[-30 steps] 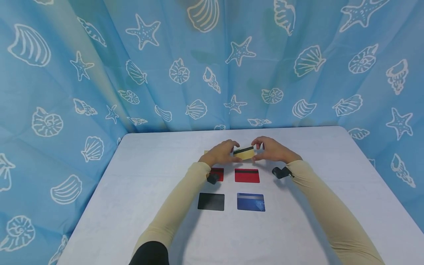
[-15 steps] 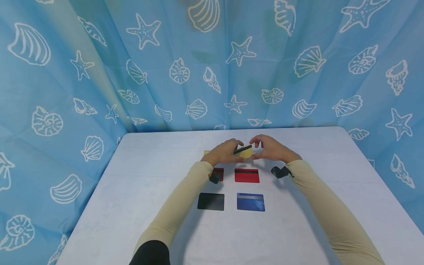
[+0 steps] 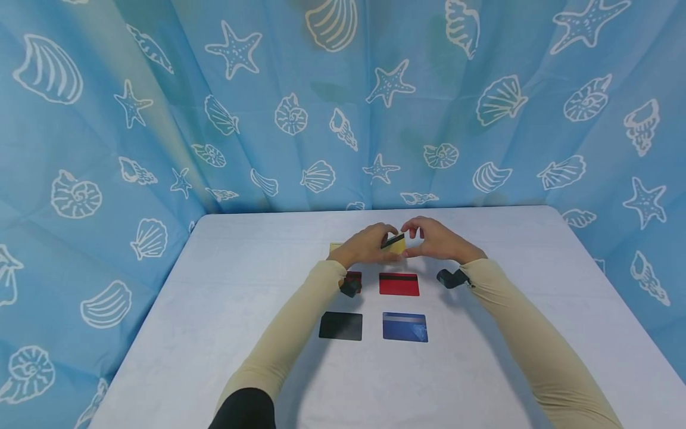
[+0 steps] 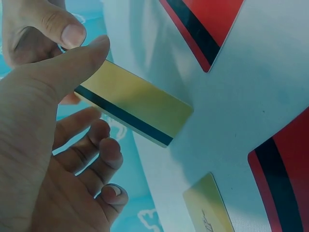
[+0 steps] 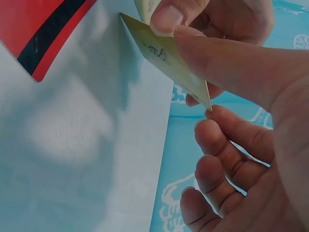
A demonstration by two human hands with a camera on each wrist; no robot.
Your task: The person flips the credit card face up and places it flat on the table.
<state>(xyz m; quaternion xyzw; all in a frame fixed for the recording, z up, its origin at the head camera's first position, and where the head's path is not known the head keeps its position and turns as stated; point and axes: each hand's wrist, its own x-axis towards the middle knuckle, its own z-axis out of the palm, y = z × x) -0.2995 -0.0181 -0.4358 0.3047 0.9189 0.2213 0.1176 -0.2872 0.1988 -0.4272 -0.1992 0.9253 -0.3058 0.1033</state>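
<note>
A gold card (image 3: 395, 245) with a black stripe is held tilted above the far part of the table, between both hands. My left hand (image 3: 367, 244) pinches it from the left, its thumb lying over the striped face in the left wrist view. From the right, my right hand (image 3: 436, 240) has thumb and index finger at the card's end, the other fingers loosely bent. Dark lettering marks the card's other face (image 5: 157, 54) in the right wrist view. Both thumb tips come close together there. A second gold card (image 4: 207, 205) lies on the table, mostly behind my left hand in the head view.
Two red cards lie nearer me: one (image 3: 399, 285) fully visible, the other (image 3: 354, 276) partly behind the left wrist camera. Closer still are a black card (image 3: 340, 326) and a blue card (image 3: 405, 327). A shell-patterned blue curtain (image 3: 321, 107) hangs behind the white table (image 3: 241, 286).
My left hand has shifted slightly right and my right hand slightly left, bringing them closer together. The gold card between them has tilted more steeply. The cards on the table have stayed put.
</note>
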